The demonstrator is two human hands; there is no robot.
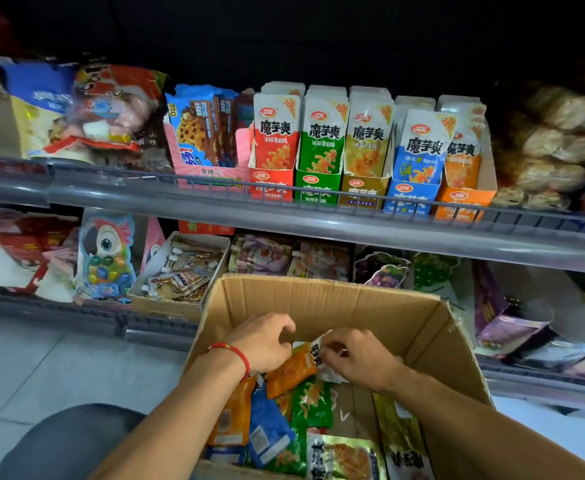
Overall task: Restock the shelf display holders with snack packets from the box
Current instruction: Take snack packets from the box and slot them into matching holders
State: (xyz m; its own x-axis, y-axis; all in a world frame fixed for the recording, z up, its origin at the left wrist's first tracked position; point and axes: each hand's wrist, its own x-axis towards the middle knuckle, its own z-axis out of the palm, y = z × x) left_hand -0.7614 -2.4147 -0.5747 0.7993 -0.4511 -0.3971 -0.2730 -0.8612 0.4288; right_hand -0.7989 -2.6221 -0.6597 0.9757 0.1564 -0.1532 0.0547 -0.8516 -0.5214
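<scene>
An open cardboard box (322, 299) stands in front of the shelves with several snack packets inside, orange, blue, green and gold. Both hands are down in it. My left hand (266, 341) and my right hand (353, 358) together hold an orange packet (291, 370), the right pinching its white top end. On the upper shelf stand five display holders in a row: red (272, 185), green (317, 188), gold (363, 192), blue (410, 199) and orange (462, 202), each with upright packets.
A grey shelf rail (284, 216) runs across above the box. The lower shelf holds pouch drinks (180, 271), a parrot candy pack (107, 258) and purple packets. Cookie packs (204, 126) stand left of the holders. My knee (69, 441) is at the lower left on the tiled floor.
</scene>
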